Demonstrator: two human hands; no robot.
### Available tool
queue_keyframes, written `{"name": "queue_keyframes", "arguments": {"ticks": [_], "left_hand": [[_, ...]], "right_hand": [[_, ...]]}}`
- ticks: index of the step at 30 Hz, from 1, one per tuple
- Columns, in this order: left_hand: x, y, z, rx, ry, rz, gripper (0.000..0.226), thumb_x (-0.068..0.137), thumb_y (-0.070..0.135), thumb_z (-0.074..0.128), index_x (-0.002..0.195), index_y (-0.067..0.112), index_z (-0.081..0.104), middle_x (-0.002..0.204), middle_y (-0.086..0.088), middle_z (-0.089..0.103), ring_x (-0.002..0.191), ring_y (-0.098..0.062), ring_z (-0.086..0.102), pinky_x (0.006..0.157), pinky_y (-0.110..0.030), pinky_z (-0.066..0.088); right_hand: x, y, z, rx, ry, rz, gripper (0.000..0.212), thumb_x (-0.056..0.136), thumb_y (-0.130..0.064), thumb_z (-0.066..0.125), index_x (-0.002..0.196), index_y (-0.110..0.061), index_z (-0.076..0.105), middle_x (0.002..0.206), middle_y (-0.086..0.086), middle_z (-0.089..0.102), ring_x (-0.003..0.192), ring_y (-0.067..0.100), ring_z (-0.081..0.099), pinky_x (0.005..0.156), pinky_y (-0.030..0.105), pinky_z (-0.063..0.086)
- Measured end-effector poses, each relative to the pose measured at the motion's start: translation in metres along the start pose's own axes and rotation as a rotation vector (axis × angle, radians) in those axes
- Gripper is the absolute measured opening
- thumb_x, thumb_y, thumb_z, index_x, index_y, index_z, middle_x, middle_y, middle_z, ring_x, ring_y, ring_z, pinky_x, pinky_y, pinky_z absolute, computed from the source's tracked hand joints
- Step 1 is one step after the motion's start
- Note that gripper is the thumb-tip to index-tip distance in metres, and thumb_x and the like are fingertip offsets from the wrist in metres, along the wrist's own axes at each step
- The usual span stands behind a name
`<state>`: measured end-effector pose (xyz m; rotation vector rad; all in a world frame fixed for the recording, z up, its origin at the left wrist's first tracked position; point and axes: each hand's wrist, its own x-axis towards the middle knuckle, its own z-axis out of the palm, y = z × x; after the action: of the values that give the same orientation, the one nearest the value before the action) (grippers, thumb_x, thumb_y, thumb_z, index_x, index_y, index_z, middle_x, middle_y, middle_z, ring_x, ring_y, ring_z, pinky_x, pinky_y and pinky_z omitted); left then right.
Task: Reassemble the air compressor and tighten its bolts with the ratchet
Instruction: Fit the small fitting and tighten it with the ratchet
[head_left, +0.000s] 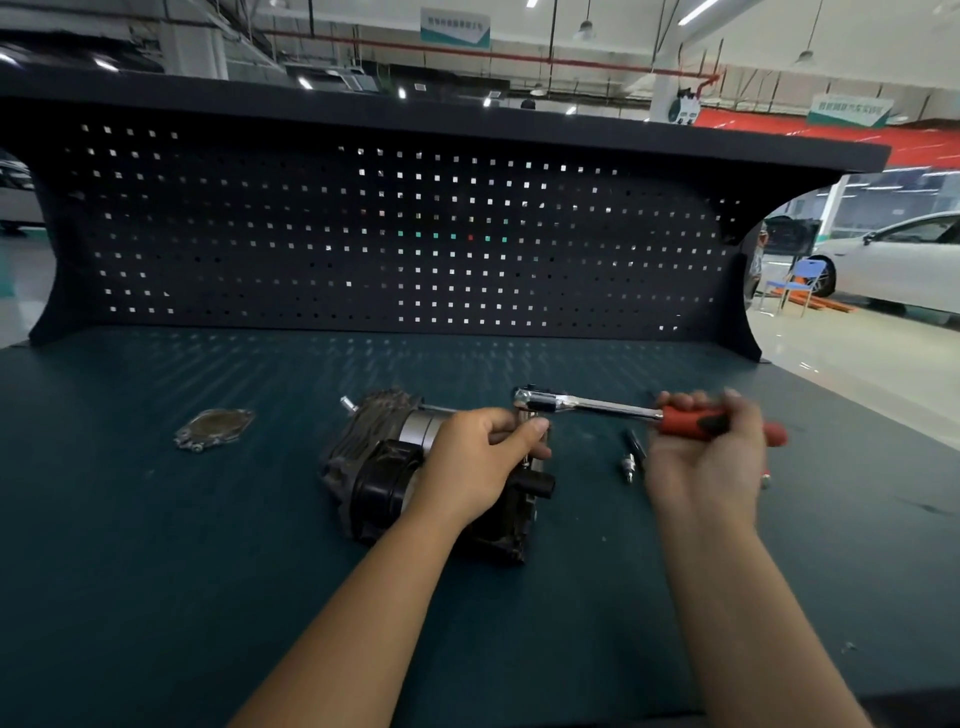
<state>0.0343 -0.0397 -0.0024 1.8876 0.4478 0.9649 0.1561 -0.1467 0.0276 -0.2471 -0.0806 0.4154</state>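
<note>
The right hand (709, 447) was closed around the red-and-black grip of the chrome ratchet (613, 408), its head held out over the compressor's right end. The left hand (480, 457) curled around the ratchet's drive below the head, steadying it; whether it pinched a socket or a bolt could not be told. Beneath lay the grey ribbed air compressor (384, 467) with its black housing, near the middle of the dark green workbench (156, 571). A flat metal cover plate (214, 428) sat well apart toward the left edge, and loose bolts (629, 462) lay just right of the compressor, so reassembly looked unfinished, with tightening only starting.
</note>
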Motion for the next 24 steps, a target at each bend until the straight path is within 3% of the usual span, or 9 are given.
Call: {"name": "queue_keyframes", "arguments": {"ticks": [6,9,12,15,19,21,24], "left_hand": [[0.000,0.000,0.003,-0.061,0.021,0.007,0.014,0.088,0.025,0.064,0.075,0.024,0.069,0.073,0.010,0.073,0.073,0.003,0.066,0.066,-0.005,0.045],[0.000,0.000,0.004,-0.053,0.040,0.011,0.009,0.086,0.023,0.066,0.078,0.023,0.069,0.071,0.008,0.072,0.073,-0.002,0.067,0.072,-0.014,0.051],[0.000,0.000,0.003,-0.065,0.041,-0.001,0.011,0.087,0.024,0.065,0.078,0.024,0.070,0.069,0.011,0.072,0.071,0.001,0.066,0.067,-0.008,0.048],[-0.001,0.000,0.000,-0.065,0.020,-0.003,0.015,0.089,0.027,0.063,0.077,0.026,0.071,0.072,0.014,0.072,0.070,0.005,0.066,0.063,-0.004,0.044],[0.000,0.000,-0.001,-0.043,0.006,0.005,0.014,0.089,0.030,0.062,0.078,0.027,0.071,0.074,0.014,0.073,0.071,0.006,0.065,0.063,-0.003,0.043],[0.001,0.000,0.000,-0.018,0.005,0.012,0.014,0.089,0.033,0.062,0.079,0.027,0.071,0.076,0.015,0.073,0.074,0.006,0.066,0.065,-0.003,0.043],[0.002,-0.001,0.003,0.000,0.030,-0.004,0.015,0.089,0.032,0.061,0.081,0.024,0.071,0.076,0.014,0.073,0.075,0.006,0.065,0.064,-0.002,0.042]], "right_hand": [[-0.091,0.012,-0.003,-0.257,-0.339,-0.571,0.017,0.079,0.001,0.053,0.080,-0.014,0.047,0.070,0.000,0.060,0.073,0.015,0.060,0.081,0.031,0.051],[-0.107,0.018,-0.008,-0.461,-0.516,-0.670,0.013,0.076,-0.004,0.058,0.079,-0.017,0.055,0.077,0.003,0.061,0.080,0.018,0.061,0.086,0.033,0.049],[-0.087,0.005,-0.008,-0.408,-0.467,-0.532,0.028,0.079,-0.001,0.051,0.068,-0.024,0.060,0.071,0.002,0.062,0.075,0.018,0.062,0.081,0.031,0.051],[-0.043,-0.010,0.001,-0.220,-0.386,-0.256,0.022,0.082,-0.006,0.049,0.064,-0.018,0.056,0.061,0.002,0.059,0.063,0.018,0.059,0.074,0.031,0.053],[0.017,-0.008,0.010,-0.002,0.023,0.192,0.022,0.091,-0.010,0.045,0.070,-0.014,0.046,0.050,0.000,0.052,0.051,0.013,0.051,0.066,0.028,0.048],[0.031,0.000,0.009,0.063,0.127,0.257,0.023,0.093,-0.008,0.045,0.070,-0.013,0.047,0.047,-0.001,0.052,0.052,0.011,0.051,0.065,0.027,0.047],[0.016,-0.001,0.008,0.038,0.060,0.130,0.023,0.093,-0.010,0.049,0.071,-0.016,0.044,0.049,-0.003,0.048,0.046,0.011,0.048,0.065,0.025,0.046]]}}
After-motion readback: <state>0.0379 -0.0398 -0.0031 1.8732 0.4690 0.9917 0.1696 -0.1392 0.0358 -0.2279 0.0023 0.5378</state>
